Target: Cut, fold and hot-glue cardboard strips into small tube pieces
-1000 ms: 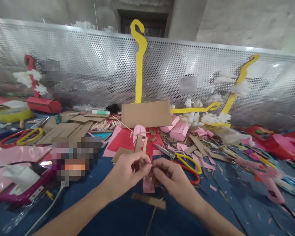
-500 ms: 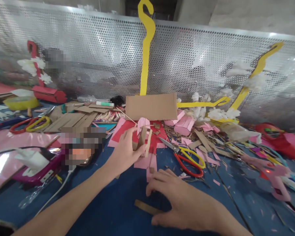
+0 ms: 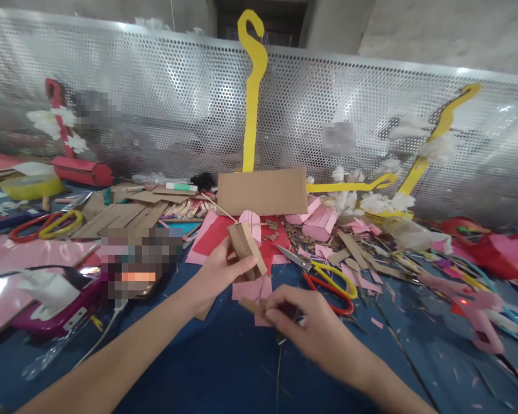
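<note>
My left hand is closed around a small folded cardboard piece, thumb on its front, held above the table's middle. Lower and to the right, my right hand pinches a short cardboard strip between thumb and fingers; part of the strip is hidden by the fingers. Pink paper and red paper lie just beyond and below the held pieces. Scissors with red and yellow handles rest open to the right of my hands. Upright behind stands a brown cardboard box with a yellow hook-shaped piece.
A pink glue gun lies at the right, among paper scraps. Left are a purple box with cables, more scissors and cardboard sheets. A perforated metal panel closes off the back. Pink folded shapes sit centre right.
My right hand has picked the cardboard strip up off the table and raised it. My left hand has turned the folded cardboard piece, so it now tilts the other way.
</note>
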Action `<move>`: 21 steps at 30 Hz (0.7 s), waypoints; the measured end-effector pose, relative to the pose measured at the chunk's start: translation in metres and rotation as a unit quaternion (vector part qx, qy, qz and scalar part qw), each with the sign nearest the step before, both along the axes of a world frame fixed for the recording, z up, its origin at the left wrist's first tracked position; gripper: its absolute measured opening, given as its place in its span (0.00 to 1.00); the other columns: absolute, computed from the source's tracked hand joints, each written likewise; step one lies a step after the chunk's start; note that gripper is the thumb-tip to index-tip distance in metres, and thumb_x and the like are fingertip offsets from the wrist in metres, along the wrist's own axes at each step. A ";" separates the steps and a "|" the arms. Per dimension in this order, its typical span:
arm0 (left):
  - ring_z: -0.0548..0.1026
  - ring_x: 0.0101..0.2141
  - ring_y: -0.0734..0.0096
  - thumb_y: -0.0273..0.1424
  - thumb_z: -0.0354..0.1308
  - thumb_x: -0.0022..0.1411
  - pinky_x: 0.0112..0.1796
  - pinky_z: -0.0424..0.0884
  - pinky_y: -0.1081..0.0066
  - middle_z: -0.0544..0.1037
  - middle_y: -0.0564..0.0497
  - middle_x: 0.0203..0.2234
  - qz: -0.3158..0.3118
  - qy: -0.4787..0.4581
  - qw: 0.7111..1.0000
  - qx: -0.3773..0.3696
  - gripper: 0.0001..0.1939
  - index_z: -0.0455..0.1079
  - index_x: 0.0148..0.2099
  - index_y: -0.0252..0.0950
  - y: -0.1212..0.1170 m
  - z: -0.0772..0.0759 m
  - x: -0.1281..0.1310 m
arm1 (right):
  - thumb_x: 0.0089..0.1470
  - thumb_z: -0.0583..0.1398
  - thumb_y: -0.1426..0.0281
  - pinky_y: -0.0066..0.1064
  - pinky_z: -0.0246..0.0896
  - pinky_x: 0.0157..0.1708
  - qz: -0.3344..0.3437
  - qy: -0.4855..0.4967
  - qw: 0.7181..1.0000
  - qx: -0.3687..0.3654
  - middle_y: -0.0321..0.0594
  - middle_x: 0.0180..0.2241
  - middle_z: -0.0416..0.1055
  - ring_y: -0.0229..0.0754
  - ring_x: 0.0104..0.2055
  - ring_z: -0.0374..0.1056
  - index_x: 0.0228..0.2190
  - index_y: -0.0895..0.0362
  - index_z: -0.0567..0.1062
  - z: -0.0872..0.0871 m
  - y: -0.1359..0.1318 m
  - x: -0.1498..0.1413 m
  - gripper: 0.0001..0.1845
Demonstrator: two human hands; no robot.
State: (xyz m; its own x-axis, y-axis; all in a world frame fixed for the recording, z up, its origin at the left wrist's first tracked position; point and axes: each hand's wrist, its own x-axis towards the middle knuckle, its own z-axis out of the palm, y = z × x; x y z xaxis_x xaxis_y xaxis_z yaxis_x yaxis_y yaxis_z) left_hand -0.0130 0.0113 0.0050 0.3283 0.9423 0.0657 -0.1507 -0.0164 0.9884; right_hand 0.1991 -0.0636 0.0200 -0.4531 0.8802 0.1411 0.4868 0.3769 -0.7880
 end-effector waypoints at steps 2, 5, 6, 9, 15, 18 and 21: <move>0.80 0.46 0.51 0.42 0.69 0.62 0.42 0.79 0.55 0.78 0.40 0.49 -0.025 -0.023 0.999 -0.032 0.26 0.67 0.57 0.39 -0.005 0.002 0.002 | 0.70 0.58 0.61 0.29 0.57 0.29 -0.040 0.096 0.993 -0.052 0.32 0.27 0.68 0.36 0.28 0.63 0.33 0.55 0.73 -0.003 0.006 0.004 0.14; 0.80 0.39 0.57 0.46 0.69 0.62 0.34 0.79 0.60 0.77 0.40 0.51 -0.053 -0.029 0.997 -0.056 0.29 0.66 0.60 0.40 -0.010 0.002 0.006 | 0.67 0.60 0.54 0.26 0.55 0.25 -0.073 0.191 0.976 -0.080 0.30 0.23 0.65 0.33 0.24 0.60 0.32 0.56 0.72 -0.004 0.013 0.009 0.19; 0.80 0.37 0.59 0.47 0.69 0.63 0.32 0.78 0.63 0.77 0.40 0.50 -0.060 -0.023 0.996 -0.055 0.31 0.65 0.61 0.40 -0.011 0.002 0.006 | 0.66 0.61 0.53 0.26 0.56 0.25 -0.079 0.209 0.971 -0.086 0.29 0.23 0.65 0.32 0.23 0.61 0.31 0.56 0.71 -0.005 0.015 0.010 0.20; 0.79 0.33 0.63 0.50 0.66 0.64 0.28 0.74 0.68 0.79 0.43 0.44 -0.086 0.013 0.995 -0.050 0.33 0.63 0.64 0.40 -0.014 0.001 0.008 | 0.63 0.64 0.53 0.25 0.61 0.26 -0.081 0.253 0.958 -0.112 0.31 0.22 0.71 0.32 0.23 0.67 0.33 0.57 0.71 -0.006 0.017 0.011 0.20; 0.81 0.40 0.57 0.49 0.63 0.67 0.34 0.78 0.64 0.79 0.42 0.46 -0.149 0.034 0.987 -0.058 0.33 0.60 0.67 0.42 -0.020 0.000 0.009 | 0.61 0.67 0.54 0.25 0.66 0.27 -0.067 0.296 0.943 -0.138 0.35 0.24 0.76 0.34 0.24 0.73 0.33 0.58 0.74 -0.012 0.017 0.007 0.20; 0.81 0.42 0.56 0.47 0.63 0.69 0.35 0.77 0.65 0.79 0.41 0.48 -0.162 0.034 0.985 -0.053 0.32 0.59 0.69 0.44 -0.022 0.000 0.010 | 0.59 0.68 0.54 0.25 0.66 0.27 -0.080 0.307 0.938 -0.137 0.32 0.23 0.74 0.33 0.23 0.71 0.32 0.58 0.74 -0.014 0.019 0.006 0.20; 0.80 0.46 0.54 0.46 0.62 0.70 0.36 0.78 0.64 0.78 0.40 0.52 -0.169 0.034 0.984 -0.050 0.33 0.58 0.70 0.45 -0.023 0.001 0.010 | 0.59 0.68 0.53 0.26 0.66 0.27 -0.094 0.302 0.939 -0.135 0.31 0.22 0.72 0.33 0.22 0.70 0.32 0.58 0.74 -0.014 0.020 0.006 0.21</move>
